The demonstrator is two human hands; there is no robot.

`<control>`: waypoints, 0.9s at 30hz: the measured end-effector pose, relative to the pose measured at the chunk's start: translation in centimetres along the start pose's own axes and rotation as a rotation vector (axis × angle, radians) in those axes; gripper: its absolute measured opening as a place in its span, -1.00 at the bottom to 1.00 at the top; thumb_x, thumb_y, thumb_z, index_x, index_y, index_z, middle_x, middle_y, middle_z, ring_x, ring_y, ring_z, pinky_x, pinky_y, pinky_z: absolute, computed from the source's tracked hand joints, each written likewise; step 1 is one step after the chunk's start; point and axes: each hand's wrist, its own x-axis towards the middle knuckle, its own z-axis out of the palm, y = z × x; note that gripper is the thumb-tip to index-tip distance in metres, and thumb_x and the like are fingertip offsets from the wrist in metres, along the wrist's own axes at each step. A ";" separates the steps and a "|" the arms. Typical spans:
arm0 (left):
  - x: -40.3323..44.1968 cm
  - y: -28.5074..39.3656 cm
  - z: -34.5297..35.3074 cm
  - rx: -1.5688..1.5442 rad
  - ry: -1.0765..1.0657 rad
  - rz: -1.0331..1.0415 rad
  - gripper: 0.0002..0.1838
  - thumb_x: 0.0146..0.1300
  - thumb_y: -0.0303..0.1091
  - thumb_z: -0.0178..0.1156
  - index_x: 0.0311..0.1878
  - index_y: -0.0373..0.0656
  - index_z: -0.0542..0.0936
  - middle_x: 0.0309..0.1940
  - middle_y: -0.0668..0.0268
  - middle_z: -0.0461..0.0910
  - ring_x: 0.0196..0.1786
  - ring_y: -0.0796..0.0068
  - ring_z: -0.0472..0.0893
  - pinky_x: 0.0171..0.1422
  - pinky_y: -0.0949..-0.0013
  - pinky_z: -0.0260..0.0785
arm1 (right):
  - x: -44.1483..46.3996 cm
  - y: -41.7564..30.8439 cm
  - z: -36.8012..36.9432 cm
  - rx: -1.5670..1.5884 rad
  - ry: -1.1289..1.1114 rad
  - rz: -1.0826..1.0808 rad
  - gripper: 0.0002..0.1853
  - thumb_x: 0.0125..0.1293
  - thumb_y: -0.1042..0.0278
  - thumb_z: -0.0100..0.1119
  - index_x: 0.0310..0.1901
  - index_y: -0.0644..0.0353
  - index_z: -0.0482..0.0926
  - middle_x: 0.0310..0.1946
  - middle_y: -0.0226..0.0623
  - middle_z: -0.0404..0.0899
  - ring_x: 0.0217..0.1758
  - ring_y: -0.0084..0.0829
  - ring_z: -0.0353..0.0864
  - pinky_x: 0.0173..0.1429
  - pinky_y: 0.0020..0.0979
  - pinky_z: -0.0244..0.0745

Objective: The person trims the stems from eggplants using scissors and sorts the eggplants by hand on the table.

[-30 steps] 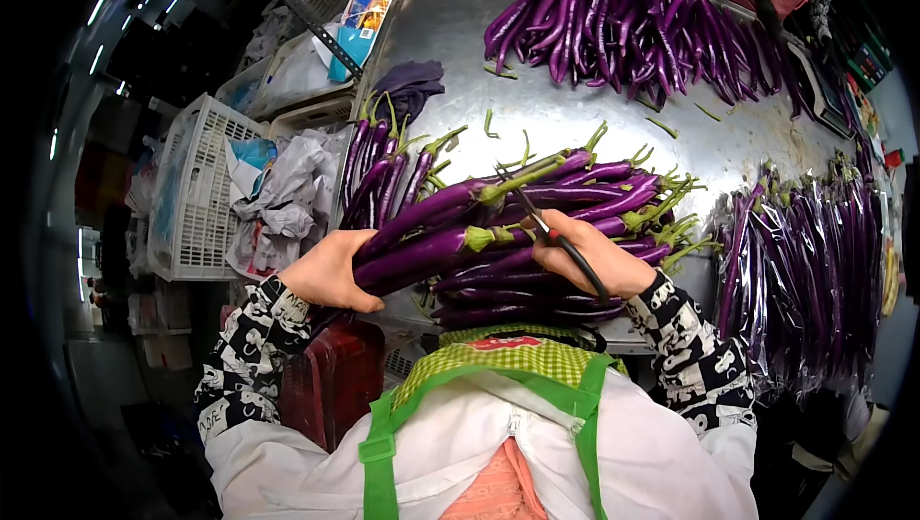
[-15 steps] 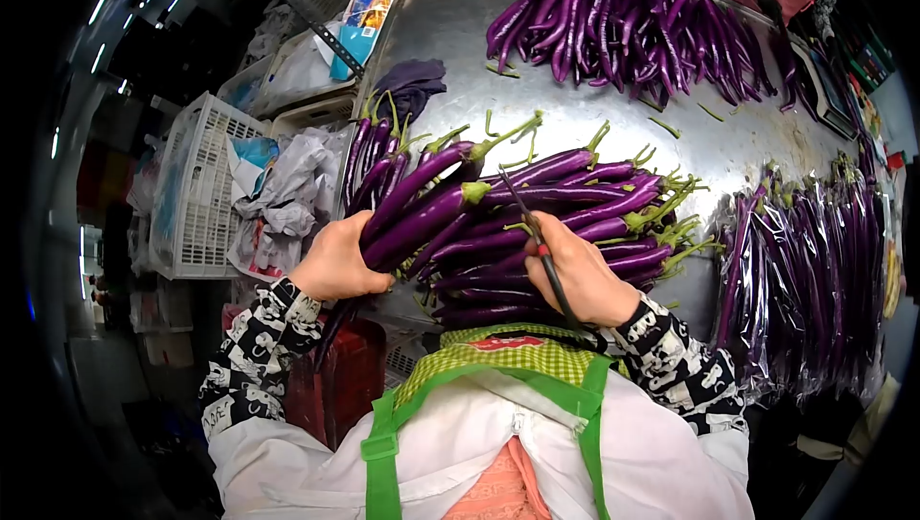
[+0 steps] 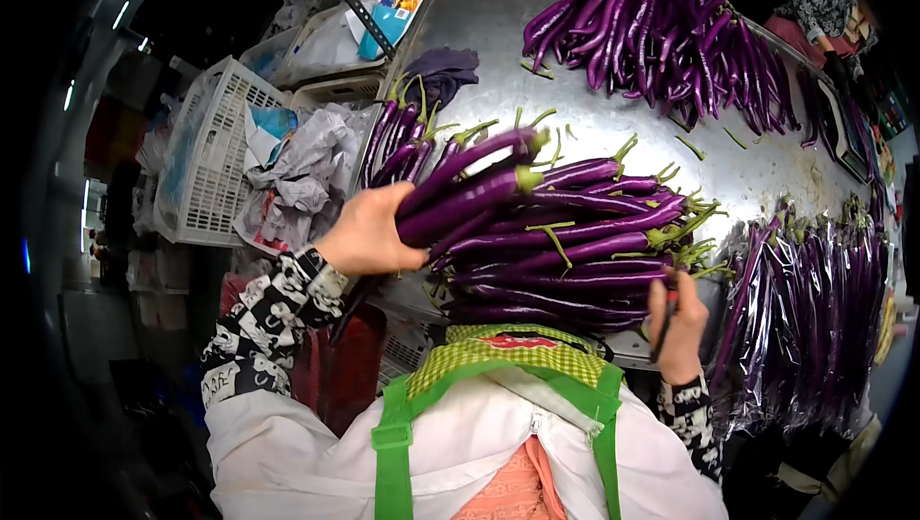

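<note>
Several long purple eggplants [image 3: 467,206] are gripped in my left hand [image 3: 372,231], their green stems pointing right. Below and to the right of them lies a pile of eggplants [image 3: 575,280] on the metal table [image 3: 517,17]. My right hand [image 3: 680,323], slightly blurred, is closed around the dark-handled scissors [image 3: 663,322] at the pile's right end; their blades cannot be made out. Behind my left hand, a smaller group of eggplants [image 3: 391,141] lies at the table's left edge.
Loose eggplants [image 3: 652,31] are heaped at the back. Bagged eggplants [image 3: 805,319] lie at the right. A dark cloth [image 3: 443,74] rests at the left edge, beside a white basket [image 3: 216,156] and crumpled bags [image 3: 311,161]. Another person [image 3: 824,17] is at the back right.
My right hand has moved right with the scissors, away from the held eggplants. My left hand still holds its eggplants. The whole view has shifted somewhat, with the table now further right.
</note>
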 end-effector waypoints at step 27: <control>17.4 18.4 8.0 -1.420 0.095 0.133 -0.59 0.04 -0.49 0.44 -0.03 -0.19 0.51 -0.26 0.39 0.57 -0.26 0.54 0.56 -0.09 0.45 0.47 | 14.2 -4.4 1.1 0.592 -0.332 -0.164 0.20 -0.12 0.26 0.62 0.39 0.45 -0.11 0.23 0.12 0.29 0.35 -0.09 0.30 0.42 -0.23 0.22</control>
